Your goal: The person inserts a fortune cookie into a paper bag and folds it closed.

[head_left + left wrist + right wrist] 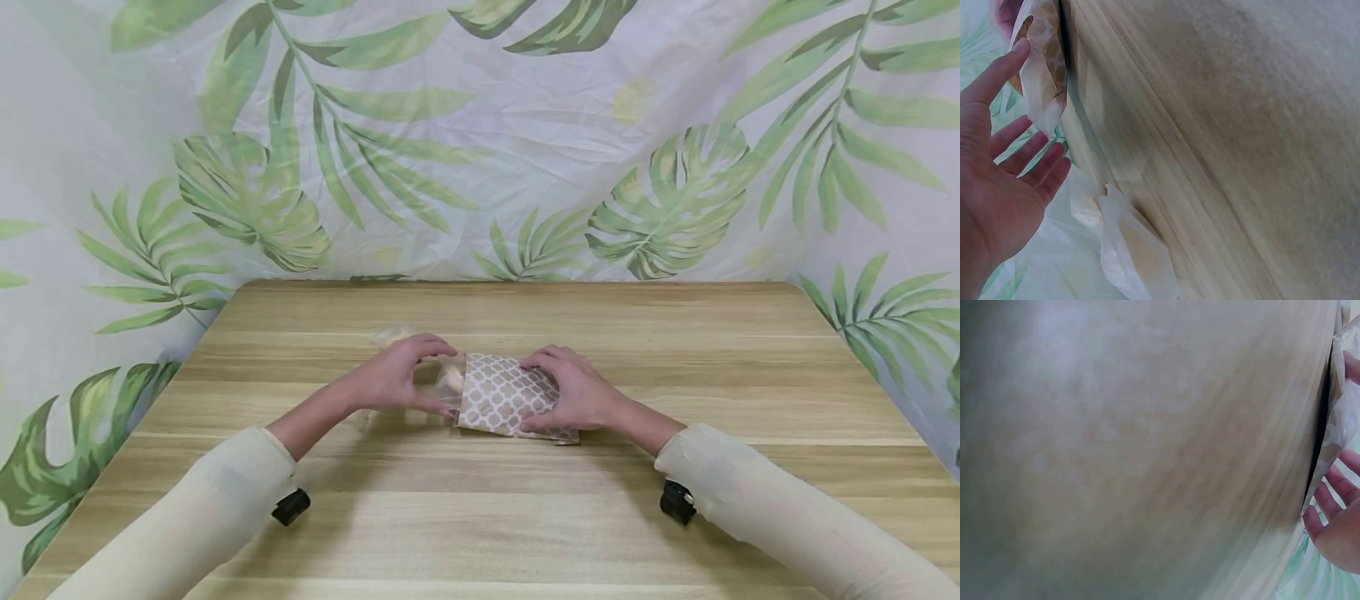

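A paper bag (pixel 498 393) with a white lattice print on tan lies flat on the table in the head view, its mouth toward the left. From that mouth sticks a clear plastic packet (pixel 451 379) with something pale inside. My left hand (pixel 397 373) is at the mouth, thumb and forefinger spread to its two edges. In the left wrist view the left thumb touches the bag (pixel 1054 47), and the other fingers lie loosely extended near the packet's end (pixel 1044 109). My right hand (pixel 573 387) grips the bag's right part between thumb and fingers.
Behind the left hand lies another clear packet (pixel 393 335); the left wrist view shows translucent packets (pixel 1135 250) beside the hand. The wooden table (pixel 480 517) meets a leaf-print cloth (pixel 525 167) at the back. Black wrist devices (pixel 291 506) hang below both sleeves.
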### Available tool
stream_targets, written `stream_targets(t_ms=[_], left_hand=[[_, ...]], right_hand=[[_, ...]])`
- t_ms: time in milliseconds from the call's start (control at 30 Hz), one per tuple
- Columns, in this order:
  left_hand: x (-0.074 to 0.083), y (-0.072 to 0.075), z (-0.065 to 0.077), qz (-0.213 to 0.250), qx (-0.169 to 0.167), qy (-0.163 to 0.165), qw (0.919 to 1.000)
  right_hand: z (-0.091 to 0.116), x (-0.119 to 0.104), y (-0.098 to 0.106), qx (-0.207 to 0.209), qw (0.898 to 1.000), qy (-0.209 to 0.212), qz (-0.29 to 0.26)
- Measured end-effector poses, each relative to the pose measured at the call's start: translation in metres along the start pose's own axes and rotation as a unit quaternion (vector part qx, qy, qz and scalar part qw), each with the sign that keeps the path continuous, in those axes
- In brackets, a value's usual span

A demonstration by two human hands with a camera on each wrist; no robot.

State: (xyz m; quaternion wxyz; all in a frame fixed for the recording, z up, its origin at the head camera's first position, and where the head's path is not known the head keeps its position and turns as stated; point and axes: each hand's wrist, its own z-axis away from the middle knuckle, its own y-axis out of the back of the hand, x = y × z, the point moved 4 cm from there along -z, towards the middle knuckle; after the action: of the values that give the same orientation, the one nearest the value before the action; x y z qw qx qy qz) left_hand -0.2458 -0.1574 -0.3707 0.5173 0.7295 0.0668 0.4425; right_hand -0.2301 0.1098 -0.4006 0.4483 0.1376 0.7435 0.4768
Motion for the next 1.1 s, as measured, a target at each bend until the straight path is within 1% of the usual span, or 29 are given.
stream_targets(t_ms=[133, 367, 433, 567, 800, 900, 1033, 1100], left_hand=[[-0.0018, 0.0005, 0.0007, -0.006, -0.004, 0.014, 0.9999], [-0.0043, -0.0019, -0.0013, -0.028, 0.004, 0.014, 0.9995], [-0.0057, -0.0025, -0.0015, -0.028, 0.005, 0.017, 0.9994], [-0.0077, -0.0027, -0.0008, -0.018, 0.004, 0.018, 0.9997], [-0.0081, -0.0015, 0.0010, 0.025, -0.008, 0.018, 0.9995], [-0.0069, -0.0022, 0.0001, 0.020, -0.002, 0.009, 0.9998], [-0.0054, -0.0037, -0.0021, 0.011, 0.017, -0.016, 0.9997], [-0.0051, -0.0045, -0.0030, 0.009, 0.024, -0.023, 0.9994]], right_hand=[[0.0001, 0.0001, -0.0002, 0.002, 1.000, 0.001, 0.004], [0.0000, 0.0011, -0.0005, 0.002, 1.000, 0.002, 0.002], [-0.0001, 0.0014, -0.0007, 0.002, 1.000, 0.001, 0.002], [-0.0004, 0.0022, -0.0012, 0.001, 1.000, 0.000, 0.001], [-0.0007, 0.0022, -0.0016, 0.001, 1.000, -0.001, 0.003], [-0.0005, 0.0021, -0.0014, 0.003, 1.000, -0.001, 0.003], [-0.0005, 0.0022, -0.0013, 0.004, 1.000, 0.000, 0.002], [-0.0007, 0.0026, -0.0018, 0.005, 1.000, 0.000, 0.001]])
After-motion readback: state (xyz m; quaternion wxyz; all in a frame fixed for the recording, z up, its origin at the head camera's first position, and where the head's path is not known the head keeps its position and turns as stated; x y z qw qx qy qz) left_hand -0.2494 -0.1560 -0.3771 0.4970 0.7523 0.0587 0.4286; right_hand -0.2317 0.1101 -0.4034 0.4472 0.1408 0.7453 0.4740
